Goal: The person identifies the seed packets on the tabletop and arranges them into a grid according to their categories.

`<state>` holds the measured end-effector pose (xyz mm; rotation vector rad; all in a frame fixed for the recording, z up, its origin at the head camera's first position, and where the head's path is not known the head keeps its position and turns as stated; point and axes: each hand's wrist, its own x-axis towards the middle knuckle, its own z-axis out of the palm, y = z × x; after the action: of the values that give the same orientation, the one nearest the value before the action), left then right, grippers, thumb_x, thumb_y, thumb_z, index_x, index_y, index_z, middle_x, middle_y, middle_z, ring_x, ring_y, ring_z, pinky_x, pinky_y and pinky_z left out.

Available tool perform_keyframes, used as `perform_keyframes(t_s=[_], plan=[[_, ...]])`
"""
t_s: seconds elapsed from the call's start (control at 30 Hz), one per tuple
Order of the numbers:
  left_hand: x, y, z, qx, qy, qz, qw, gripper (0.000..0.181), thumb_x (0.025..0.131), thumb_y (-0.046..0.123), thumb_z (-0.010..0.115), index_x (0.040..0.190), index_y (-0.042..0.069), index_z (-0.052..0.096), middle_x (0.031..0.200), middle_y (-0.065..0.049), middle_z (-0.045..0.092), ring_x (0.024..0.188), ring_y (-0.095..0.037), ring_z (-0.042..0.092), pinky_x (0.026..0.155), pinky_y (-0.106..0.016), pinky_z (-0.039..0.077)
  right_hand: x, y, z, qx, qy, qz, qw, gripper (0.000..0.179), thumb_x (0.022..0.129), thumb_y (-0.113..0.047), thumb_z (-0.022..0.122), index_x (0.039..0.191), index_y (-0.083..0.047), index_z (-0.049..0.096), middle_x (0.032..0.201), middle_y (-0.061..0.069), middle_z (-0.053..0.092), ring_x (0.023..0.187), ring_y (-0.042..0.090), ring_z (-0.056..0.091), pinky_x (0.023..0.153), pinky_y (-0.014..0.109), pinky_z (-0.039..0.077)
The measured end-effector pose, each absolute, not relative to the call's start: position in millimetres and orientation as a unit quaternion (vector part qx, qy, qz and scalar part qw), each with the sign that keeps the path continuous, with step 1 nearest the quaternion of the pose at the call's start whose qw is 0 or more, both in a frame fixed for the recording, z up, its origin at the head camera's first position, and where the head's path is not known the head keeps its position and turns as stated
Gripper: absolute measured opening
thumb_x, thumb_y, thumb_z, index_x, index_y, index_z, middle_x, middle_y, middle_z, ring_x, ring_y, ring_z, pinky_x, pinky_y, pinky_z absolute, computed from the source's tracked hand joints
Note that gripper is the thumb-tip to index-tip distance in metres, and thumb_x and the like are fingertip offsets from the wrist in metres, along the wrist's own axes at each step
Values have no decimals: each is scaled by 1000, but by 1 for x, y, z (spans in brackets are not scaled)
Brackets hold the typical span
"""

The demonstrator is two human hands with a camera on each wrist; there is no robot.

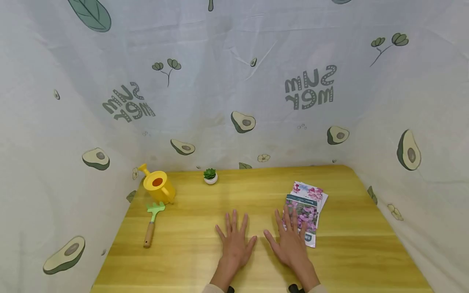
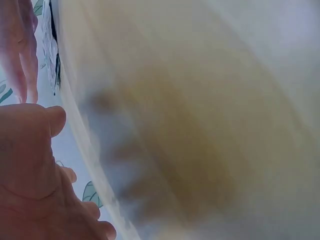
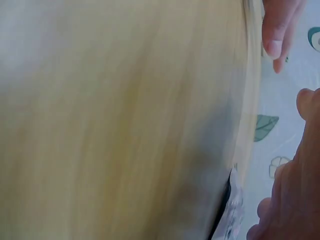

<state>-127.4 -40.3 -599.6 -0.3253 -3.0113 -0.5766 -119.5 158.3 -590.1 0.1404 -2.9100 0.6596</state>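
My left hand [image 1: 234, 246] is palm down with fingers spread, over the middle of the wooden table [image 1: 198, 260]. The left wrist view shows its shadow on the wood, apart from the fingers. To its right, my right hand [image 1: 292, 245] also has spread fingers and holds nothing. Its fingertips overlap the lower left of a flower seed packet [image 1: 303, 211] in the head view; the right wrist view shows only the edge of a packet [image 3: 230, 207] beyond the hand's shadow. Beneath that packet lie more printed flower packets [image 1: 311, 192], partly covered.
At the table's far left stands a yellow watering can [image 1: 166, 191]. In front of it lies a small green hand rake [image 1: 149, 234] with a wooden handle. A little potted succulent [image 1: 210, 176] sits near the back edge. Avocado-print cloth [image 1: 220, 93] surrounds the back and sides.
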Motion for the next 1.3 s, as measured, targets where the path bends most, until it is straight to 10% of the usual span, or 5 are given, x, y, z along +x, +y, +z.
perform_keyframes(t_s=[0.53,1.3], plan=[[-125,-17,-580,-205,-966,-143,-64,71,108,52,59,168,20,40,179,-10,24,166,-39,17,122,-81,22,-118,212,-587,55,-954,290,51,78,114,-44,49,168,6,24,175,36,8,160,60,3,121,84,9],[-111,38,-581,-293,-955,-12,-41,62,110,62,46,167,39,39,177,12,27,165,-25,24,122,-70,35,-110,259,-591,15,-956,294,0,82,114,-47,46,167,10,18,171,42,5,156,66,3,113,92,1]])
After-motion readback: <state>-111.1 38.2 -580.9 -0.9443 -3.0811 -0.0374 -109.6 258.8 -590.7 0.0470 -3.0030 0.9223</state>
